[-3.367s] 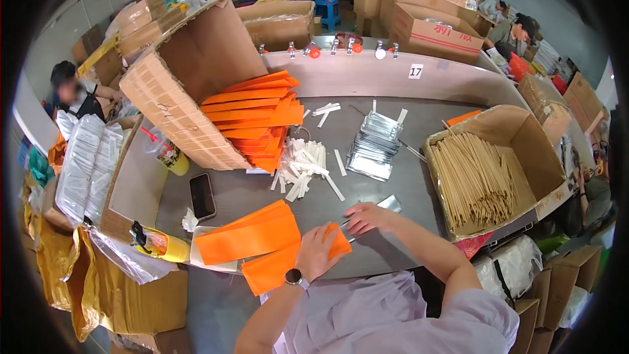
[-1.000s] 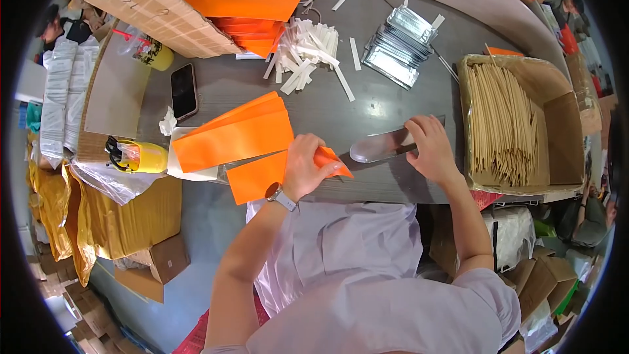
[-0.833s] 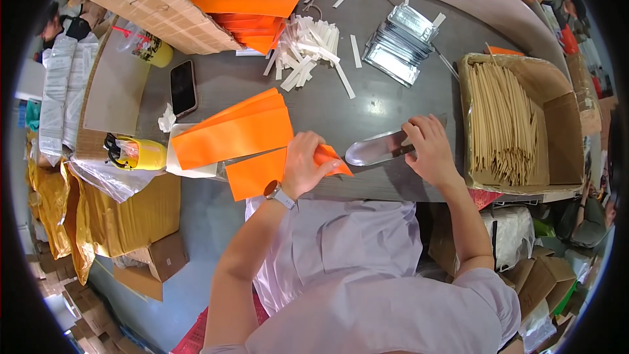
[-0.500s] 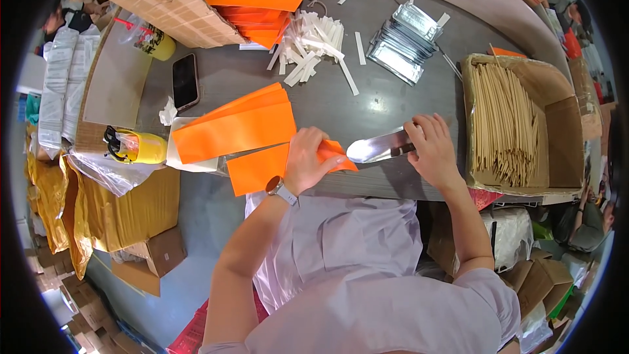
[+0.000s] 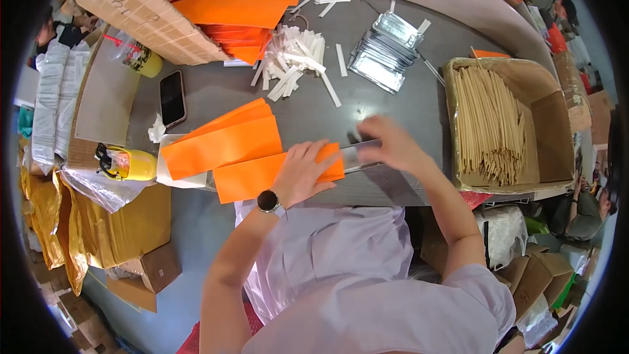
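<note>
A long orange paper strip (image 5: 246,180) lies along the table's front edge. My left hand (image 5: 301,174) rests on its right part, palm down with the fingers stretched out. A flat, shiny silver piece (image 5: 362,155) with a dark part touches or overlaps the strip's right end; whether it is inside the strip I cannot tell. My right hand (image 5: 391,146), blurred by motion, grips that silver piece between thumb and fingers. More orange strips (image 5: 223,141) are fanned out left of my left hand, over a white tray (image 5: 167,174). Similar silver packets (image 5: 386,52) lie stacked farther back.
White paper strips (image 5: 295,59) are heaped at the back. On the right stands a carton (image 5: 553,124) of thin wooden sticks (image 5: 488,124). A phone (image 5: 172,98), a yellow cup (image 5: 137,165) and a carton (image 5: 147,13) by more orange sheets (image 5: 242,0) stand left.
My right hand has moved left with the silver piece, up to the orange strip's end. My left hand has flattened on the strip, whose end was bent up before. The view has shifted slightly.
</note>
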Motion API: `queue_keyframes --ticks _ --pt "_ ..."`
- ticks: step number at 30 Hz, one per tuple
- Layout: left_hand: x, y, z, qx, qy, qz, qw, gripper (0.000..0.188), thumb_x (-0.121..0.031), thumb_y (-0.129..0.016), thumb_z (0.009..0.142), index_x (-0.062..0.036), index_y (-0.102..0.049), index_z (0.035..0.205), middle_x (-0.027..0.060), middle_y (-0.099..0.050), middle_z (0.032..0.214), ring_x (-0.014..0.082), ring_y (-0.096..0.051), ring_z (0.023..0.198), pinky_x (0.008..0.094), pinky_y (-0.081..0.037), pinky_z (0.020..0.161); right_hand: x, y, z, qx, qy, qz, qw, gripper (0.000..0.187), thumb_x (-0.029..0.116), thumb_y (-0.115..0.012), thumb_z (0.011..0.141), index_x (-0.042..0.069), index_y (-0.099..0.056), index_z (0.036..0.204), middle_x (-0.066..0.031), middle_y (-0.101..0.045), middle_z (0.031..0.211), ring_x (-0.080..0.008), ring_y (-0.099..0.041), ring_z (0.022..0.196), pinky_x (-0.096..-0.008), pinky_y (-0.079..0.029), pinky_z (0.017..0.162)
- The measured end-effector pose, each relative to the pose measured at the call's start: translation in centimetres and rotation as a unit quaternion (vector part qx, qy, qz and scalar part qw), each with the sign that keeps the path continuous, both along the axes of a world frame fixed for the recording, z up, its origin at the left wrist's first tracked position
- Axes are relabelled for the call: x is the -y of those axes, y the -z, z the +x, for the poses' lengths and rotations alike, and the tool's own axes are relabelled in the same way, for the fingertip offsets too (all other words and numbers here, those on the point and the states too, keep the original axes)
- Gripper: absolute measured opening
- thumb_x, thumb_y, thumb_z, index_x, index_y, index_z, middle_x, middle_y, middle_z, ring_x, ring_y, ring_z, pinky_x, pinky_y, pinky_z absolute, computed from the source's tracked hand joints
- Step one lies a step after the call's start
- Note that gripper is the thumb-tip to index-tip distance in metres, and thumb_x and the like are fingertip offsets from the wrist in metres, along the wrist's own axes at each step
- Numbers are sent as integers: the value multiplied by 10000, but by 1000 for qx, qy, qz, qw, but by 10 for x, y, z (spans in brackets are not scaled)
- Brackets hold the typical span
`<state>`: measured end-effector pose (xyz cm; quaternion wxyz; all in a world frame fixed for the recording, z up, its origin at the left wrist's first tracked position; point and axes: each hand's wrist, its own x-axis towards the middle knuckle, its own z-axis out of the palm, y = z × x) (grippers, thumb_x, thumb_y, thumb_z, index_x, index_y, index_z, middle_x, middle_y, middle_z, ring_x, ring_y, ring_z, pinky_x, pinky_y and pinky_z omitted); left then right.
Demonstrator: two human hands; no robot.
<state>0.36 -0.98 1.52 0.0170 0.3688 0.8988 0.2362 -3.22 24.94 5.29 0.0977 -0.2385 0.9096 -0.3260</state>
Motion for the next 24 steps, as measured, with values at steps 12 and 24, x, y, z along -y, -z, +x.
queue_keyframes --ticks 12,24 --pt "-15 7 -6 12 37 92 995 560 -282 -790 694 -126 -580 1188 126 -472 1308 343 -427 1208 462 -362 1027 -65 36 -102 -139 211 40 967 200 159 -761 725 89 -672 890 -65 -614 904 -251 -596 845 -361 -474 736" --pt "-13 4 -6 3 34 108 994 545 -228 -787 685 -91 -578 1169 129 -497 1272 345 -468 1163 451 -387 994 -64 21 -102 -62 206 71 974 168 136 -762 705 89 -683 845 -76 -618 833 -264 -606 777 -364 -480 699"
